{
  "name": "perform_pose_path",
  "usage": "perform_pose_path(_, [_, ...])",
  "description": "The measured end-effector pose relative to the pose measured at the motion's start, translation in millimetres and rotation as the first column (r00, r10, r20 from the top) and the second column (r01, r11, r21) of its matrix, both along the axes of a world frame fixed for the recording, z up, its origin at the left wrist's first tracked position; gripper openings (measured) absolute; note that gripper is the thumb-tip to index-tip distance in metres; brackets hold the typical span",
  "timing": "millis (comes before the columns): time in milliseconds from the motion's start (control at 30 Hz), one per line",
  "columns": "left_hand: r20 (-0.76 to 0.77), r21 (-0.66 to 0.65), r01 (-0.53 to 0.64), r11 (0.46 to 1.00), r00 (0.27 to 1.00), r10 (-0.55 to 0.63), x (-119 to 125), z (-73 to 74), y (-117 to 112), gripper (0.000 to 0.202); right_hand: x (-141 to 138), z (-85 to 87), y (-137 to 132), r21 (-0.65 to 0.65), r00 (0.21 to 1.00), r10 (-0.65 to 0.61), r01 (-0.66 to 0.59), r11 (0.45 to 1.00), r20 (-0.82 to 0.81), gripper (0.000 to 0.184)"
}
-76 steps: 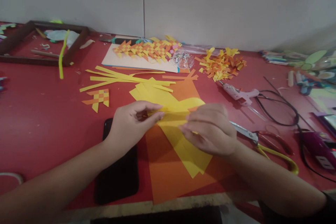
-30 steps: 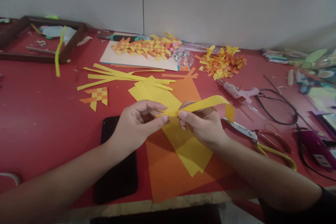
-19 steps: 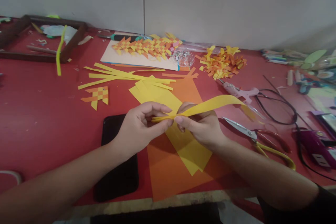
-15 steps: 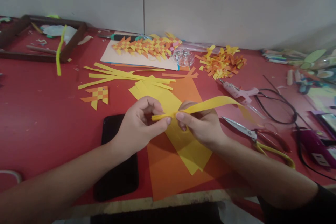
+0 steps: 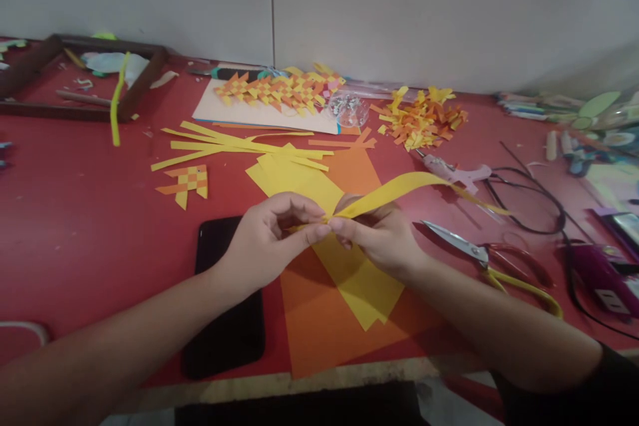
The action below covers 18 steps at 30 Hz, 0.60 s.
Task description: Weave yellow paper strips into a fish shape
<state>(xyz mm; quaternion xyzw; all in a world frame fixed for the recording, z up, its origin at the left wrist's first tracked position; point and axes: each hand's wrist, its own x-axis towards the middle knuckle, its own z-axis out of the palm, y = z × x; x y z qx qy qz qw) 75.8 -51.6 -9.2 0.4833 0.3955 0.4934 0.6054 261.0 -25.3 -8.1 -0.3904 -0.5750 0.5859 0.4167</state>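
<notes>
Both of my hands meet over the middle of the red table [image 5: 74,226]. My left hand [image 5: 269,243] pinches one end of a yellow paper strip [image 5: 399,188] between thumb and fingers. My right hand [image 5: 382,239] pinches the same strip right beside it, fingertips almost touching the left hand's. The strip arcs up and away to the right, over the scissors [image 5: 494,263]. Under my hands lie a yellow sheet [image 5: 359,279] on an orange sheet [image 5: 324,326].
A black phone [image 5: 227,319] lies under my left forearm. Cut yellow strips [image 5: 224,146], a small woven orange-yellow piece [image 5: 187,183], woven pieces on white card [image 5: 279,90], a scrap pile [image 5: 422,120], a glue gun [image 5: 456,173], cables [image 5: 534,206] and a wooden frame [image 5: 90,73] surround the sheets.
The strip lay flat between my hands 2.5 s ago; it now rises in a long arc to the right. My fingertips have drawn closer together at its near end.
</notes>
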Motion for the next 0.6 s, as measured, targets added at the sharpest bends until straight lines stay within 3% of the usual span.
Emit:
perform_pose_path(333, [-0.052, -0.042, -0.063, 0.997, 0.997, 0.061, -0.7, 1.5, 1.5, 0.019, 1.5, 0.1, 2.3, -0.090, 0.997, -0.054, 0.049, 0.995, -0.057, 0.027])
perform_pose_path(600, [-0.041, -0.033, -0.077, 0.996, 0.996, 0.076, -1.0, -0.6, 3.3, 0.020, 2.4, 2.6, 3.8, -0.023, 0.999, -0.016, 0.015, 1.000, -0.039, 0.025])
